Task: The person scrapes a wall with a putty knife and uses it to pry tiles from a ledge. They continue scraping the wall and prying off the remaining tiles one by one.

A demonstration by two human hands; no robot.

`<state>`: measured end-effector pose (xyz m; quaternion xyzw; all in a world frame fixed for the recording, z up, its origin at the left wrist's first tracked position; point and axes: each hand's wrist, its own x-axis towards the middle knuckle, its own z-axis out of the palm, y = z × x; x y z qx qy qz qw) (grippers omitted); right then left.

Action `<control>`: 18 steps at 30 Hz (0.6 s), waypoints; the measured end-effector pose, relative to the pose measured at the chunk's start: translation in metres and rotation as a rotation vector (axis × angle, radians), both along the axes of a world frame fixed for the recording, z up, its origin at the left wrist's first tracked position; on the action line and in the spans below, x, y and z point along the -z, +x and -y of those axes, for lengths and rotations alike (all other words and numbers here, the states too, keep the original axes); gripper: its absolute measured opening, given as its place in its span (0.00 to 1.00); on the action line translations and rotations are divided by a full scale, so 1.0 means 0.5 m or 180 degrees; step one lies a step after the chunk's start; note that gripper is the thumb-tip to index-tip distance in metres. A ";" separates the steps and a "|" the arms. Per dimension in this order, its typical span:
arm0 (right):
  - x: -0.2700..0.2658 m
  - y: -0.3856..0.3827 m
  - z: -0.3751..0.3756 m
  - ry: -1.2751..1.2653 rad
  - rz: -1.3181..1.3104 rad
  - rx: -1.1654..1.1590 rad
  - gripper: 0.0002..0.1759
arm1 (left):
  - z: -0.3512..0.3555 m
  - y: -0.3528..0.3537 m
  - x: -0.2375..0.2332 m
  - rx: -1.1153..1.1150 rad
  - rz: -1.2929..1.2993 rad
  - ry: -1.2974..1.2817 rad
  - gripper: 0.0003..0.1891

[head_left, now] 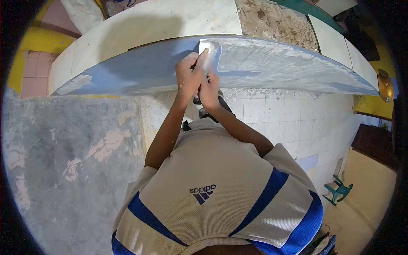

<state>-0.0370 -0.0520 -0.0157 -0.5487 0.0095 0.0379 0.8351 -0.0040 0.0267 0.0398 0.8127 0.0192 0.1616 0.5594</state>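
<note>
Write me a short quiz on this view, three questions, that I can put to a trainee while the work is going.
1. Multiple choice: which surface is the flat, pale blade in front of?
a) the yellow wall
b) the blue-grey curved band
c) the patchy grey surface at far left

2. True or false: the left hand and the right hand are close together at the blade.

3. Fill in the blank: the small chair off to the person's right is ____ in colour.

Key: 1 b; 2 true; 3 green.
</note>
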 end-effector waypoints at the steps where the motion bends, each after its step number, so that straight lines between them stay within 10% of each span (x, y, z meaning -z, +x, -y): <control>1: -0.005 -0.005 -0.002 -0.0104 0.0011 0.0020 0.13 | -0.003 -0.002 0.005 -0.0005 -0.0085 -0.0096 0.17; 18: -0.004 0.009 0.031 -0.1002 0.0242 0.0224 0.13 | 0.025 -0.001 0.004 -0.0121 0.0141 -0.0338 0.19</control>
